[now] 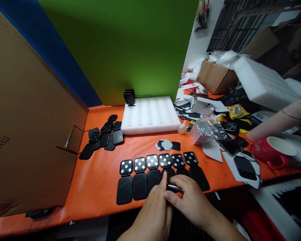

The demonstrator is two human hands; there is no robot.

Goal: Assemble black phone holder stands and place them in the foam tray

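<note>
A thin metal rod (174, 187) lies pinched between the fingertips of both hands, the left hand (154, 209) and right hand (190, 201) closed on it together just over the near end of the row of opened black cases (158, 174) on the orange table (100, 180). The rod could slip and roll off the table edge just below that row (the grip looks light), or a nudge could knock the cases out of line. Behind the row sits a white foam tray (150, 115); right of it, a red mug (273, 152).

Both the left hand (154, 209) and right hand (190, 201) are bare, without gloves, rings or sleeves.
</note>
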